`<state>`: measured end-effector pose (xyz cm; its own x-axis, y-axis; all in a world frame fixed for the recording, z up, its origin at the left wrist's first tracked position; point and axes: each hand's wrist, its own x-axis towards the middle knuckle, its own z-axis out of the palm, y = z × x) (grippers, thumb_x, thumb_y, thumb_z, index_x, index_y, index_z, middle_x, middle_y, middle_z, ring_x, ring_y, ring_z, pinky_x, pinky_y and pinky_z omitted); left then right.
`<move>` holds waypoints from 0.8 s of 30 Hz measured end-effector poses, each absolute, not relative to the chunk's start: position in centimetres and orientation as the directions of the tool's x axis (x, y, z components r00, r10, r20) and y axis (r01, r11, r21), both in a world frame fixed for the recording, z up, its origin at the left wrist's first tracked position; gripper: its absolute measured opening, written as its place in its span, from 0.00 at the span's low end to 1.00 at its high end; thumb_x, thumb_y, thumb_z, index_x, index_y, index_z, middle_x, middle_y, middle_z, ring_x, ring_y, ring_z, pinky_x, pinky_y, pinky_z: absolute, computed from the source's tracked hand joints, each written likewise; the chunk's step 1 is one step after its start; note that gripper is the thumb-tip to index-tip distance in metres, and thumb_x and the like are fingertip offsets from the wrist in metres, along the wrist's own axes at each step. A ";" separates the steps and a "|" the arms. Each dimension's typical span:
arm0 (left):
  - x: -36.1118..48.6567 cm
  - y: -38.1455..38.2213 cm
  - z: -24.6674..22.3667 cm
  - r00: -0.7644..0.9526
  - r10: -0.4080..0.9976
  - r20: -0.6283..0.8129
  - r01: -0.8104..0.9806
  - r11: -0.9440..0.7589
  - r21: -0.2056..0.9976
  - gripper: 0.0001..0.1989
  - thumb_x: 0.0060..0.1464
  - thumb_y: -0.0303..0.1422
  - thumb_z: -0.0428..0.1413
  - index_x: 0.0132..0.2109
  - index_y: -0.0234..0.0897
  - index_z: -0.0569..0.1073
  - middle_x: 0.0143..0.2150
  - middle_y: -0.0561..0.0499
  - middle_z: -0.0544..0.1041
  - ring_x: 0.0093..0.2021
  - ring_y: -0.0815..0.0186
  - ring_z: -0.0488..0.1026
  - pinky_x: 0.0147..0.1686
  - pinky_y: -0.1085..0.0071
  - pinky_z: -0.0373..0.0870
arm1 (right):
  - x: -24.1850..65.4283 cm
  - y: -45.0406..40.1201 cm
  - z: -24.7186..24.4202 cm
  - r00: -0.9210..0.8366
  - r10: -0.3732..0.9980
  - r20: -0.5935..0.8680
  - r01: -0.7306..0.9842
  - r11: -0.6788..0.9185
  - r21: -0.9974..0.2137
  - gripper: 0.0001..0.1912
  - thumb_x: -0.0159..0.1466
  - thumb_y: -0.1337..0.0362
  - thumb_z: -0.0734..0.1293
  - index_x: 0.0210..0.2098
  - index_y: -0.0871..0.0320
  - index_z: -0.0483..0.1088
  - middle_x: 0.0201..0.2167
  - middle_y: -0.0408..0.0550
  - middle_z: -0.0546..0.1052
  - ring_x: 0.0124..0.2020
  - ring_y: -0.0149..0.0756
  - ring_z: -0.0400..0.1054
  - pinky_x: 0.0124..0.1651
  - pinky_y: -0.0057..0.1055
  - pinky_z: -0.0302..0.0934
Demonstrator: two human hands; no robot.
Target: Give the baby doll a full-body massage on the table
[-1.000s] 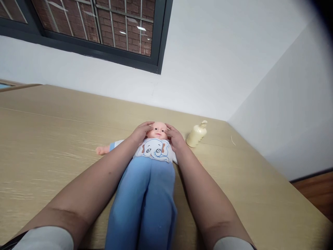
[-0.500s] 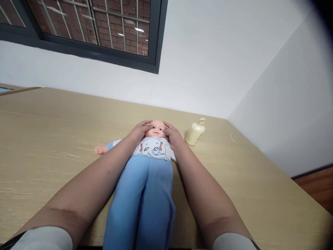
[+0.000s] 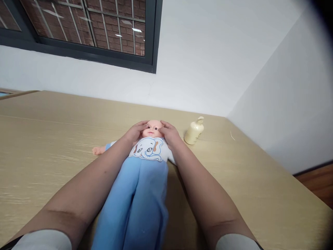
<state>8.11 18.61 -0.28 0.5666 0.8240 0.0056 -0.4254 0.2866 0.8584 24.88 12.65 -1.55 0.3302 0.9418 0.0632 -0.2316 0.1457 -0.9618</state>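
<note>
A baby doll [image 3: 147, 173] lies on its back, head away from me. It wears a white top with an elephant patch [image 3: 147, 150] and light blue trousers. My left hand [image 3: 136, 132] cups the left side of the doll's head [image 3: 153, 125], with fingertips near its eye. On the other side, my right hand [image 3: 168, 133] presses against the head, its thumb by the cheek. Both hands are curved around the head between them. One doll hand [image 3: 98, 150] sticks out beyond my left forearm; the doll's other hand is hidden behind my right forearm.
A cream pump bottle [image 3: 194, 132] stands upright on the wooden table [image 3: 229, 180], to the right of my right hand. Farther right lies a thin pale strip [image 3: 232, 135]. White walls and a barred window [image 3: 96, 31] rise behind the table.
The doll's body and legs have swung a little to the left, and its head has shifted slightly left with both hands still around it. The view has also shifted slightly.
</note>
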 end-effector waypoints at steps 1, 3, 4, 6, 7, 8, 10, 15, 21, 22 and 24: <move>8.1 18.7 -0.4 0.595 0.803 0.021 -0.427 0.294 0.855 0.24 0.42 0.30 0.70 0.48 0.30 0.78 0.42 0.37 0.81 0.38 0.52 0.80 0.38 0.59 0.77 | 24.9 12.7 -1.6 0.329 0.942 0.064 -0.226 0.144 -0.963 0.33 0.51 0.67 0.71 0.57 0.51 0.72 0.50 0.47 0.80 0.51 0.45 0.74 0.53 0.41 0.70; 8.0 19.0 -0.6 0.640 0.767 0.049 -0.426 0.302 0.853 0.22 0.44 0.30 0.69 0.48 0.30 0.78 0.41 0.38 0.81 0.37 0.54 0.80 0.38 0.61 0.77 | 24.9 12.8 -1.7 0.332 0.941 0.070 -0.217 0.148 -0.965 0.33 0.51 0.68 0.71 0.57 0.50 0.73 0.50 0.46 0.80 0.52 0.45 0.73 0.53 0.41 0.69; 7.9 19.2 -0.7 0.647 0.760 0.058 -0.428 0.299 0.853 0.22 0.45 0.30 0.69 0.49 0.31 0.78 0.41 0.38 0.81 0.37 0.54 0.80 0.38 0.61 0.77 | 24.9 12.9 -1.7 0.336 0.939 0.074 -0.217 0.154 -0.964 0.32 0.51 0.68 0.71 0.56 0.50 0.73 0.51 0.46 0.80 0.53 0.45 0.73 0.53 0.42 0.69; 7.9 19.4 -0.8 0.653 0.755 0.063 -0.430 0.301 0.851 0.22 0.45 0.30 0.68 0.49 0.31 0.78 0.42 0.39 0.81 0.38 0.54 0.80 0.39 0.61 0.78 | 24.8 12.9 -1.7 0.347 0.934 0.084 -0.218 0.167 -0.962 0.32 0.50 0.68 0.71 0.55 0.50 0.74 0.51 0.47 0.79 0.53 0.46 0.73 0.54 0.42 0.69; 7.9 19.4 -0.8 0.654 0.754 0.062 -0.431 0.304 0.849 0.22 0.45 0.30 0.68 0.49 0.31 0.78 0.42 0.39 0.82 0.38 0.53 0.80 0.39 0.60 0.78 | 24.8 12.9 -1.7 0.353 0.932 0.087 -0.216 0.172 -0.961 0.31 0.50 0.68 0.71 0.55 0.50 0.74 0.51 0.47 0.79 0.53 0.46 0.73 0.54 0.42 0.69; 7.9 19.4 -0.8 0.654 0.754 0.062 -0.433 0.306 0.848 0.22 0.45 0.30 0.68 0.49 0.31 0.78 0.42 0.39 0.82 0.38 0.53 0.80 0.39 0.60 0.78 | 24.8 12.8 -1.6 0.357 0.930 0.089 -0.211 0.173 -0.962 0.31 0.50 0.68 0.72 0.55 0.51 0.74 0.51 0.47 0.79 0.53 0.46 0.73 0.54 0.42 0.69; 8.0 19.2 -0.7 0.653 0.755 0.066 -0.437 0.304 0.847 0.21 0.45 0.30 0.68 0.48 0.30 0.78 0.41 0.39 0.82 0.37 0.54 0.80 0.38 0.61 0.77 | 24.7 12.8 -1.6 0.360 0.929 0.091 -0.195 0.170 -0.966 0.30 0.51 0.67 0.73 0.54 0.51 0.74 0.50 0.47 0.80 0.52 0.45 0.73 0.55 0.42 0.68; 8.1 18.9 -0.5 0.635 0.770 0.067 -0.438 0.287 0.852 0.21 0.44 0.30 0.69 0.46 0.29 0.78 0.39 0.39 0.81 0.35 0.55 0.79 0.37 0.62 0.76 | 24.5 12.7 -1.4 0.359 0.929 0.092 -0.163 0.159 -0.974 0.30 0.51 0.64 0.75 0.55 0.51 0.74 0.49 0.48 0.80 0.52 0.44 0.73 0.54 0.41 0.69; 8.1 19.4 -1.0 0.598 0.801 0.042 -0.442 0.285 0.850 0.25 0.41 0.31 0.71 0.49 0.29 0.78 0.39 0.39 0.82 0.36 0.54 0.80 0.38 0.62 0.76 | 24.4 12.3 -1.0 0.369 0.927 0.071 -0.134 0.128 -0.983 0.30 0.52 0.63 0.74 0.55 0.53 0.73 0.48 0.48 0.80 0.50 0.43 0.74 0.53 0.39 0.69; 8.1 19.4 -1.1 0.597 0.801 0.041 -0.446 0.289 0.847 0.26 0.41 0.30 0.71 0.49 0.29 0.78 0.39 0.39 0.82 0.36 0.53 0.80 0.38 0.61 0.76 | 24.4 12.2 -0.9 0.368 0.928 0.065 -0.134 0.122 -0.983 0.30 0.52 0.63 0.73 0.55 0.54 0.73 0.48 0.48 0.80 0.49 0.43 0.74 0.53 0.38 0.69; 8.2 19.5 -1.2 0.586 0.809 0.039 -0.465 0.297 0.834 0.26 0.40 0.30 0.71 0.49 0.29 0.78 0.39 0.40 0.82 0.36 0.53 0.80 0.38 0.61 0.76 | 24.4 12.1 -0.8 0.365 0.929 0.056 -0.141 0.115 -0.983 0.29 0.52 0.64 0.72 0.55 0.54 0.73 0.48 0.48 0.80 0.48 0.42 0.74 0.52 0.38 0.69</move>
